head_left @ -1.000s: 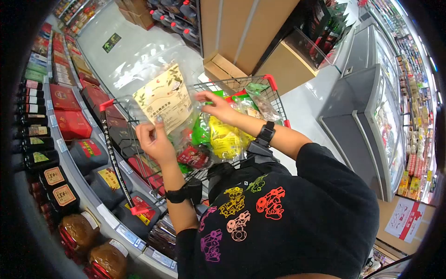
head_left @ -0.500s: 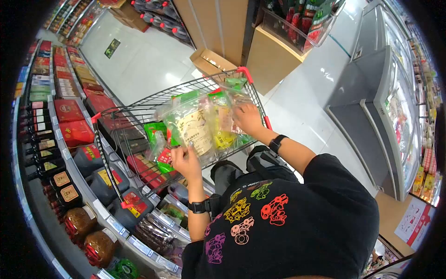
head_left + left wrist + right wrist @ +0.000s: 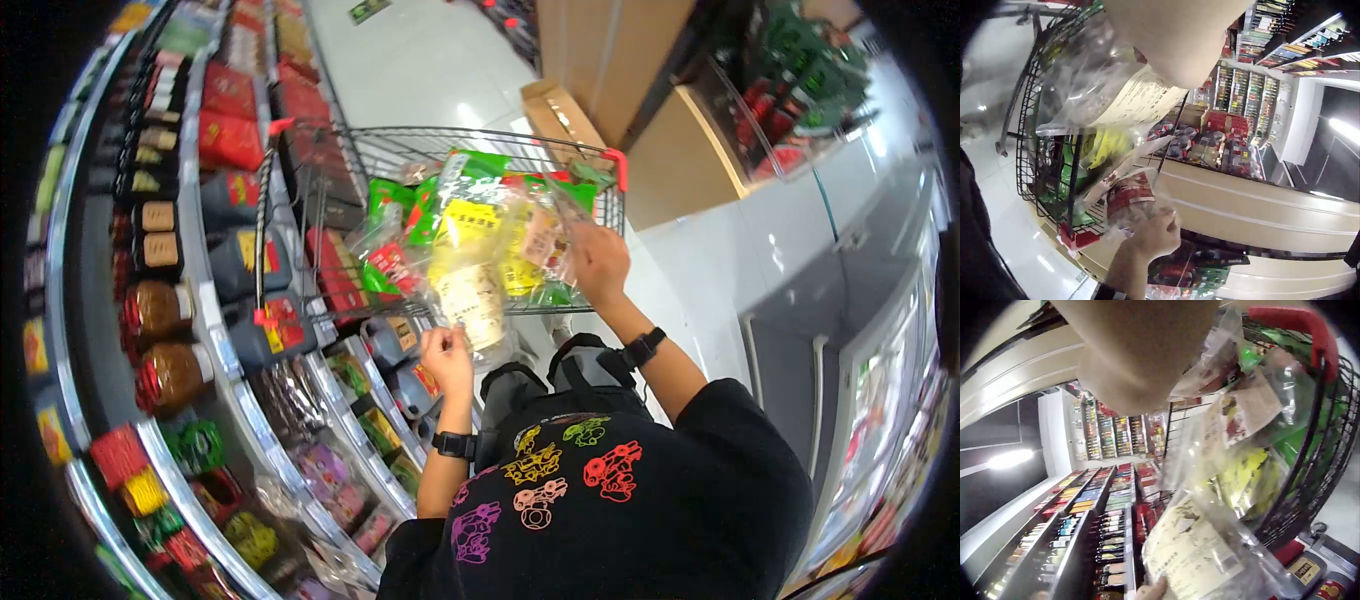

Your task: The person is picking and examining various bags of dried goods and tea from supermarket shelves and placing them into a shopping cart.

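Note:
My left hand (image 3: 447, 358) pinches the lower edge of a clear plastic bag with a cream printed label (image 3: 473, 305), tilted over the cart's near rim. Its thumb shows on that label in the right wrist view. With curled fingers my right hand (image 3: 602, 262) grips the edge of another clear bag with a tan label (image 3: 543, 238), at the right of the cart; dark reddish contents (image 3: 1129, 195) show through it in the left wrist view. Between and under these two lie yellow packets (image 3: 1244, 478) and green packages (image 3: 484, 165). A small red-labelled bag (image 3: 388, 262) lies to the left.
The wire shopping cart (image 3: 440, 130) has red corner caps. Shelves of jugs (image 3: 250, 262), jars (image 3: 165, 310) and red boxes (image 3: 228, 138) run along the left. A cardboard box (image 3: 565, 115) and a display stand (image 3: 670, 165) are beyond the cart, with a freezer (image 3: 790, 350) to the right.
My right hand has left the cream-labelled bag and taken hold of the tan-labelled one. The left hand has brought the cream-labelled bag down and nearer me. The head view has turned.

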A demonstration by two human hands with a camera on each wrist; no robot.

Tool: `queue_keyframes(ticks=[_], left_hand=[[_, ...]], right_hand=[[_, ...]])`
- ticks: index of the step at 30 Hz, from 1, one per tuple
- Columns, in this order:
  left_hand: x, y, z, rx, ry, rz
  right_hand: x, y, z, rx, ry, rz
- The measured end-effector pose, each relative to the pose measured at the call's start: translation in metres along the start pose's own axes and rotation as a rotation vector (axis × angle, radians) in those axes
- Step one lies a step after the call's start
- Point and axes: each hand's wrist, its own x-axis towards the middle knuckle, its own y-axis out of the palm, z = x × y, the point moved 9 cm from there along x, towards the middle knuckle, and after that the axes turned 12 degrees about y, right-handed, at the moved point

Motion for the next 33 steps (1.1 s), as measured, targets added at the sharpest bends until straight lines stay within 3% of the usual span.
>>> queue_keyframes(ticks=[3, 6, 10, 13, 15, 18, 19, 21, 24, 26, 30, 33], left_hand=[[-0.01, -0.015, -0.008, -0.052, -0.051, -0.03], [-0.021, -0.038, 0.005, -0.109, -0.146, -0.095], [-0.036, -0.095, 0.019, -0.127, -0.129, -0.287], [-0.067, -0.142, 0.049, -0.272, -0.2, -0.453], [-0.096, -0.167, 0.074, -0.4, -0.288, -0.575], [-0.117, -0.202, 0.061, -0.643, -0.373, -0.713], [-0.121, -0.212, 0.058, -0.686, -0.363, -0.716], [-0.132, -0.235, 0.056, -0.757, -0.319, -0.739], [-0.148, -0.266, 0.037, -0.972, -0.415, -0.657], [-0.16, -0.297, 0.021, -0.874, -0.325, -0.603], [-0.182, -0.339, 0.003, -0.767, -0.114, -0.601], [-0.203, -0.357, 0.005, -0.804, -0.083, -0.673]], right_hand=[[0.018, -0.018, 0.035, 0.124, -0.041, -0.043], [0.029, -0.024, 0.101, 0.16, -0.245, -0.026], [0.009, 0.041, 0.18, 0.057, -0.487, 0.339], [-0.045, 0.092, 0.194, 0.099, -0.363, 0.574], [-0.092, 0.112, 0.209, 0.268, -0.292, 1.001], [-0.174, 0.106, 0.236, 0.49, -0.147, 1.628], [-0.198, 0.096, 0.243, 0.571, -0.012, 1.746], [-0.211, 0.067, 0.27, 0.631, 0.018, 1.753], [-0.221, 0.035, 0.303, 0.663, 0.022, 1.749], [-0.228, 0.027, 0.314, 0.833, 0.15, 1.733], [-0.246, -0.003, 0.347, 0.915, 0.049, 1.762], [-0.263, -0.025, 0.369, 1.036, -0.055, 1.771]])
